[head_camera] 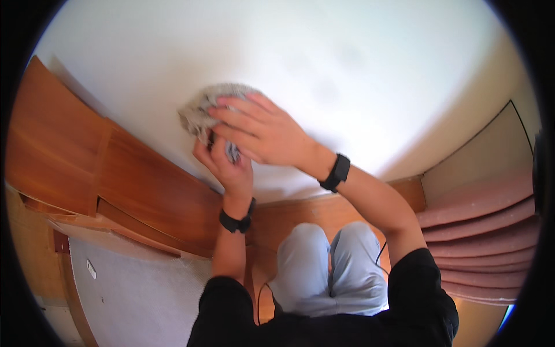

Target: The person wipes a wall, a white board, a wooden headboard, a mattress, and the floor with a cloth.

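A crumpled grey-beige cloth [201,104] is bunched between my two hands, in front of a white wall [338,86]. My right hand [266,130] lies over the cloth from the right, its fingers spread across the folds. From below, my left hand [225,167] grips the lower part of the cloth with bent fingers. A bluish-grey patterned bit of fabric [232,152] shows between the palms. Each wrist wears a black band. Whether the cloth touches the wall cannot be told.
Wooden panels [156,178] run along the left beside the wall. Below them is a pale surface [138,290] with a small white object [91,269] on it. Pink curtains [481,243] hang at the right. Faint grey smudges mark the wall. Thin dark cables pass beside my legs.
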Tool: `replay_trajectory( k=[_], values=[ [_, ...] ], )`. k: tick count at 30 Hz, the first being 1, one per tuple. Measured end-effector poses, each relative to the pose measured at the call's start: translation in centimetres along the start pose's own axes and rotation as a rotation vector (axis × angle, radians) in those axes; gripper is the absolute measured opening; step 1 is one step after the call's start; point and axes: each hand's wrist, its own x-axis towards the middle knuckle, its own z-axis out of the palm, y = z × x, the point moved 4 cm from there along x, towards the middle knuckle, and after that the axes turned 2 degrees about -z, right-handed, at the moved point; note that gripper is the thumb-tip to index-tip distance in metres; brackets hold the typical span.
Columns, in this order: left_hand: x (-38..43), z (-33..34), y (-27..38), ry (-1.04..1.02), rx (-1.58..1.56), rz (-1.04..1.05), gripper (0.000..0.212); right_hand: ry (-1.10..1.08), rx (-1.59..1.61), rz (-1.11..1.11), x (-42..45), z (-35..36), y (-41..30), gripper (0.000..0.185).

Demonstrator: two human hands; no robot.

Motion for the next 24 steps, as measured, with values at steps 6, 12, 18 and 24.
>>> replay_trajectory(
  k=[6,12,18,24],
  values=[
    [5.3,3.7,6.3,0.028,-0.129,0.163,0.038,0.089,-0.09,0.062,-0.1,-7.7,4.4,0.04],
    [5.3,8.2,13.7,0.025,-0.202,0.262,0.038,0.059,-0.236,0.075,-3.6,-15.0,7.3,0.039],
    [-1.1,9.1,13.0,-0.236,-0.106,0.262,0.03,-0.108,-0.347,0.444,-12.3,-11.9,5.0,0.048],
    [-9.7,6.2,5.8,-0.458,0.021,0.206,0.045,-0.275,-0.192,0.511,-18.1,-2.4,-0.6,0.049]
  ],
)
